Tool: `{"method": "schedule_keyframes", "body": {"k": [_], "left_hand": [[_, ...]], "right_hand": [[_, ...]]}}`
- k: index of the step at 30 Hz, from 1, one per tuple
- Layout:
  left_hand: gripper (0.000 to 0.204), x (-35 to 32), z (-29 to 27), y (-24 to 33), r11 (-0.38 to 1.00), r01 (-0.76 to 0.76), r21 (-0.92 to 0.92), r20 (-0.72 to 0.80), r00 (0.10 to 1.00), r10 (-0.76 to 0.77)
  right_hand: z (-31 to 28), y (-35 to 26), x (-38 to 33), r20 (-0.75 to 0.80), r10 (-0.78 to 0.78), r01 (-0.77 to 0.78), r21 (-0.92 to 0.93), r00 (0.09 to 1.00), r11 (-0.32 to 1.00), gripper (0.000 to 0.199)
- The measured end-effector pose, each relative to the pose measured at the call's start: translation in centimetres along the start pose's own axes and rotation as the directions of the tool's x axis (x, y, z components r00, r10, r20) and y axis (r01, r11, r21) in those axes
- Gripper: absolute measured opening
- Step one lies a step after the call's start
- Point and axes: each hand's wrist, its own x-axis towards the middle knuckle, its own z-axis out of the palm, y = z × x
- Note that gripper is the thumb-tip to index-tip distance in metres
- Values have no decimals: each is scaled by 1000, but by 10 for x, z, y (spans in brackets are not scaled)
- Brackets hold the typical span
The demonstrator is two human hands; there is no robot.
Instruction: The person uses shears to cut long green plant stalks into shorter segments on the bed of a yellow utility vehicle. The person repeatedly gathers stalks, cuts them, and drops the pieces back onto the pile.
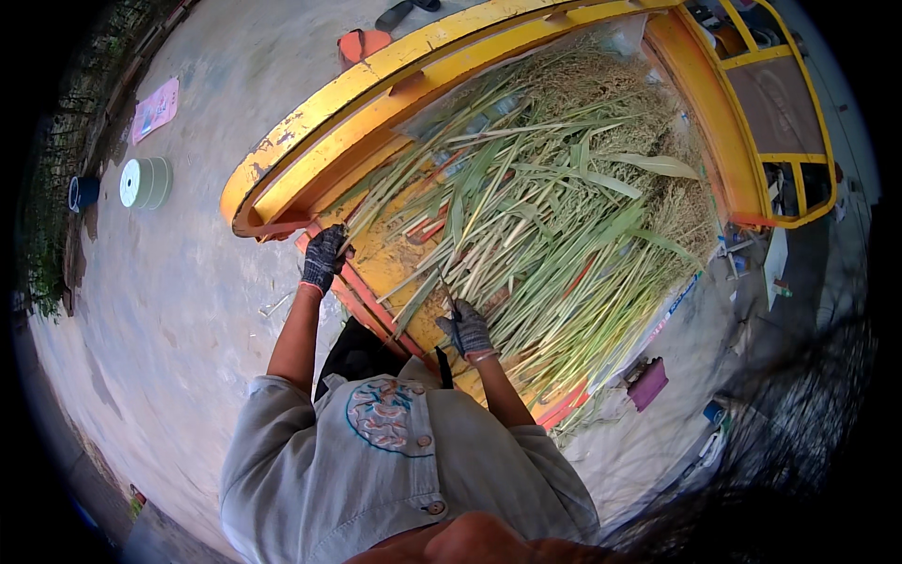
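A broad heap of cut green stalks (526, 235) with leaves and brownish seed heads (573, 80) lies in a yellow cart bed (376, 263). My left hand (325, 256), in a dark knit glove, is at the bed's near left edge. Its fingers are closed around the butt ends of a few long stalks (385, 193) that reach up and right across the bed. My right hand (467, 329), gloved in grey, is low over the stalk ends nearest me. From its curled fingers rises a thin dark blade-like tool (444, 284); the handle is hidden in the glove.
A yellow side rail (310, 117) with chipped paint curves along the cart's far left. Its yellow-framed front (775, 103) stands at upper right. On the concrete floor are a pale green bucket (146, 183), a dark blue bucket (84, 194), a pink bag (155, 110) and a purple object (647, 384).
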Motion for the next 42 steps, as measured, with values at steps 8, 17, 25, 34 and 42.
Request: {"method": "schedule_keyframes", "body": {"k": [8, 17, 25, 34, 42], "left_hand": [[51, 34, 46, 61, 493, 402, -771, 247, 903, -350], [68, 18, 50, 8, 29, 316, -948, 222, 726, -650], [31, -12, 32, -23, 398, 416, -818, 225, 867, -445], [34, 14, 13, -4, 932, 361, 29, -454, 836, -309], [52, -44, 120, 115, 865, 13, 501, -207, 973, 105]], "right_hand": [[18, 43, -35, -172, -95, 99, 14, 981, 995, 53], [41, 68, -55, -235, -64, 79, 55, 970, 995, 49], [54, 74, -82, -218, -81, 114, 145, 973, 983, 52], [71, 102, -115, -282, -39, 100, 207, 959, 973, 53], [86, 145, -151, -388, 149, -43, 269, 909, 962, 47]]}}
